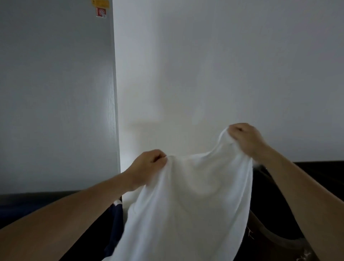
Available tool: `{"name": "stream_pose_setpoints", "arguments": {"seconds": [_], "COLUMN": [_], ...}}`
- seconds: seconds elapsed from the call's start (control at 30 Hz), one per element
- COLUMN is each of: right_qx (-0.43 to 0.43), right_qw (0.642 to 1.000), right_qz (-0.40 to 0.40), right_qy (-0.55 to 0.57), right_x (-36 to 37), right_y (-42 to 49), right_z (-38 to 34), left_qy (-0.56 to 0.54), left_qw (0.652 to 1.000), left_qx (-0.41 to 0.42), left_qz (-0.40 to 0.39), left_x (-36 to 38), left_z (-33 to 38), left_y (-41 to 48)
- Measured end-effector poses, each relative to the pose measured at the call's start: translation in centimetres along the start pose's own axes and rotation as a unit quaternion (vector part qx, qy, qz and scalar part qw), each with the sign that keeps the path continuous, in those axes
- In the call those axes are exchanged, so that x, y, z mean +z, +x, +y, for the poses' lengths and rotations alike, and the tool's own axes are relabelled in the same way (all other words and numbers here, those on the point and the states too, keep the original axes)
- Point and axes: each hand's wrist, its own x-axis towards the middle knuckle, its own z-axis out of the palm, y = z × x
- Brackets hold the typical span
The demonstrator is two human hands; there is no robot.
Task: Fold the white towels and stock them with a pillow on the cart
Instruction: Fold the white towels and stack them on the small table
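Far to the left of the white towel stands a grey panel that fills the upper left of the view. High up near its right edge sits a yellow sticker, and just under it a red and white sticker; their print is too small to read. Below the panel, also left of the towel, runs a dark band too dim to name. The left forearm crosses it from the lower left corner. The left hand grips the towel's upper left edge, fingers curled and the cloth pinched against them. Just beside the towel's lower left side shows a piece of dark blue fabric.

The towel hangs in the air in the middle of the view, held up in front of a white wall. It sags between the two hands and runs out of the bottom of the frame, so its lower end is hidden.

At the towel's upper right corner, higher than the left hand, the right hand clenches a bunched bit of the cloth. Low down to the right of the towel lies a dark area with a brown curved rim; I cannot tell what it belongs to.
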Motion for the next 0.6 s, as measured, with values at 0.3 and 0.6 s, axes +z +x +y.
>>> {"name": "stream_pose_setpoints", "arguments": {"seconds": [0.3,0.6], "right_qx": [0.058,-0.032], "right_qw": [0.978,0.996], "right_qz": [-0.049,0.087], "right_qy": [0.195,0.012], "right_x": [7.5,7.0], "right_y": [-7.4,-3.4], "right_z": [-3.4,-2.6], "left_qy": [0.172,0.044], "left_qw": [0.970,0.992], "left_qx": [0.172,0.109], "left_qz": [-0.022,-0.048], "left_x": [2.4,3.3], "left_z": [7.5,3.0], "left_y": [1.7,-0.3]}}
